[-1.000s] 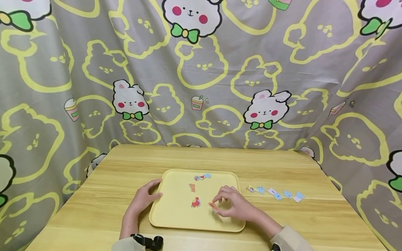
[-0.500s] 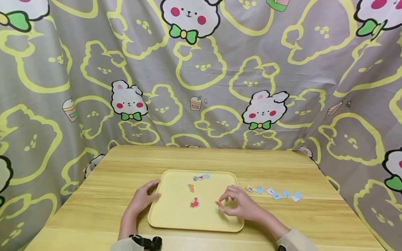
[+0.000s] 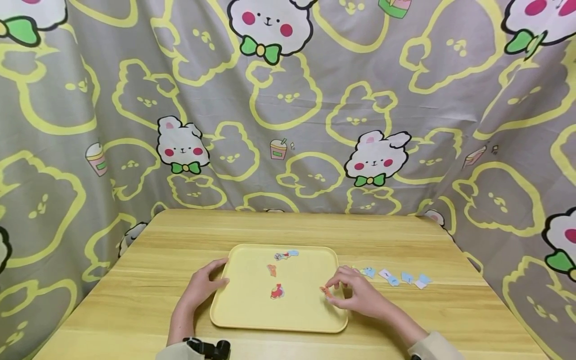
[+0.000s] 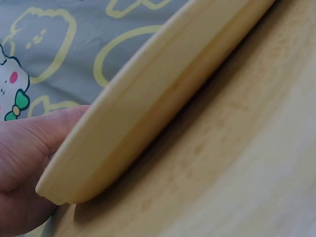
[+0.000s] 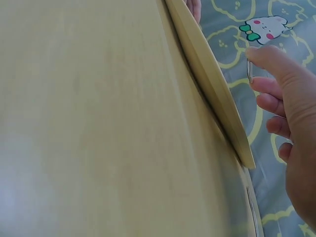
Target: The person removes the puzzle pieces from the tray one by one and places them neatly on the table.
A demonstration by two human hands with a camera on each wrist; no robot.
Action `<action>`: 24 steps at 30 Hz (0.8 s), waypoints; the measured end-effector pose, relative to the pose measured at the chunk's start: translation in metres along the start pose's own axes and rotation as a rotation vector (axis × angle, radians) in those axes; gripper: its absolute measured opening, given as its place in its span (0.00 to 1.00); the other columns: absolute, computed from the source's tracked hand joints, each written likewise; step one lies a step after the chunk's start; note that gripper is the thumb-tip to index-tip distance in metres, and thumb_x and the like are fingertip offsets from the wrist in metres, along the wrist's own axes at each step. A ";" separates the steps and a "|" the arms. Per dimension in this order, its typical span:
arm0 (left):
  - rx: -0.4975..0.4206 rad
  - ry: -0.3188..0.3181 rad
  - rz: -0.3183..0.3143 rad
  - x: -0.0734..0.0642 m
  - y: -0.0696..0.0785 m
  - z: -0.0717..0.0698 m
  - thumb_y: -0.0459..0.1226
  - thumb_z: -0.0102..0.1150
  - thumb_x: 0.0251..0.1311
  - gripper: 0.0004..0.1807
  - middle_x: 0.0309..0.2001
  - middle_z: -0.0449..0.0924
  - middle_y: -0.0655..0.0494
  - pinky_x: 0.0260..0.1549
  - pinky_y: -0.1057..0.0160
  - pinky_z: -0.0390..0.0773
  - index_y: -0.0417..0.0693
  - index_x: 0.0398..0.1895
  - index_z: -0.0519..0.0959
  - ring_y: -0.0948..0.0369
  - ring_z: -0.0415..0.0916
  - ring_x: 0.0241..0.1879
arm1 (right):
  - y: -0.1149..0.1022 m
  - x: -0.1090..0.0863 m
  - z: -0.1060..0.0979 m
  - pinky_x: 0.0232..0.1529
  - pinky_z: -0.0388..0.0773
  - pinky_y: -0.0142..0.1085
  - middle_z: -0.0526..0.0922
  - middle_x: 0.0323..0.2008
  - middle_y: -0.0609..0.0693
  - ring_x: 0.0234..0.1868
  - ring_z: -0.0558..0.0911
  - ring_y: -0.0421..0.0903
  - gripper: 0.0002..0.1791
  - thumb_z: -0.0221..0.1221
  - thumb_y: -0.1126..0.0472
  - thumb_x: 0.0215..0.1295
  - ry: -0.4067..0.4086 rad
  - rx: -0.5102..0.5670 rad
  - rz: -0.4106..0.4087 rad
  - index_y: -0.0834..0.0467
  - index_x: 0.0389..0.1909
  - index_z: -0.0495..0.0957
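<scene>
My right hand (image 3: 357, 294) pinches a small orange puzzle piece (image 3: 325, 291) between thumb and index finger, over the right part of a yellow tray (image 3: 245, 307). Seen edge-on in the right wrist view, that puzzle piece (image 5: 249, 70) looks thin and is raised off the surface. My left hand (image 3: 201, 283) rests at the tray's left rim, thumb and fingers spread apart; in the left wrist view part of it is hidden behind the tray wall (image 4: 128, 108). Lying in the tray are a red piece (image 3: 277, 291), another orange piece (image 3: 272, 270) and a blue-and-red group (image 3: 286, 255).
On the wooden table (image 3: 180, 240), right of the tray, lies a row of light blue and pinkish pieces (image 3: 389, 277), partly behind my right hand. A grey curtain (image 3: 288, 110) with yellow outlines and white rabbits hangs behind the table.
My right hand has moved to the right with the orange puzzle piece, toward the tray's right rim. The left hand stays at the left rim, and the other pieces lie as before.
</scene>
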State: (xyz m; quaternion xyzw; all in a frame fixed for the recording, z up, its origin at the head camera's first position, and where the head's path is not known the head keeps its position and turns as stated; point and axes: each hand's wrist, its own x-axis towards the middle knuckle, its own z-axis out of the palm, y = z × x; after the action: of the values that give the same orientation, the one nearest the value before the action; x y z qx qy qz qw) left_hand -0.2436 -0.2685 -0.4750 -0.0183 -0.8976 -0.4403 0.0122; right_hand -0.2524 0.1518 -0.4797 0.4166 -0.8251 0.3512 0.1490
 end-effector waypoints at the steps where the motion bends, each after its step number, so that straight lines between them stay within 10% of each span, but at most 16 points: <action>1: -0.001 0.000 -0.002 0.000 0.000 0.000 0.37 0.65 0.61 0.32 0.69 0.68 0.39 0.72 0.39 0.57 0.45 0.68 0.69 0.39 0.57 0.72 | 0.001 -0.001 -0.001 0.36 0.66 0.27 0.77 0.30 0.40 0.32 0.71 0.37 0.15 0.72 0.60 0.51 0.001 0.004 0.006 0.45 0.40 0.81; 24: -0.018 -0.009 -0.009 0.001 -0.002 0.000 0.35 0.63 0.61 0.32 0.70 0.66 0.40 0.72 0.38 0.56 0.45 0.70 0.68 0.39 0.55 0.73 | 0.019 -0.022 -0.025 0.36 0.66 0.29 0.77 0.31 0.38 0.32 0.70 0.35 0.18 0.73 0.60 0.47 0.038 -0.098 0.064 0.47 0.40 0.81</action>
State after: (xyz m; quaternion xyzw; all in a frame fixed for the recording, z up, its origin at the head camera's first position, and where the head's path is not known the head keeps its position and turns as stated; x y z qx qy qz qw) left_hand -0.2446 -0.2695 -0.4765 -0.0163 -0.8938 -0.4481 0.0059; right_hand -0.2551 0.1898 -0.4819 0.3753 -0.8513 0.3229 0.1736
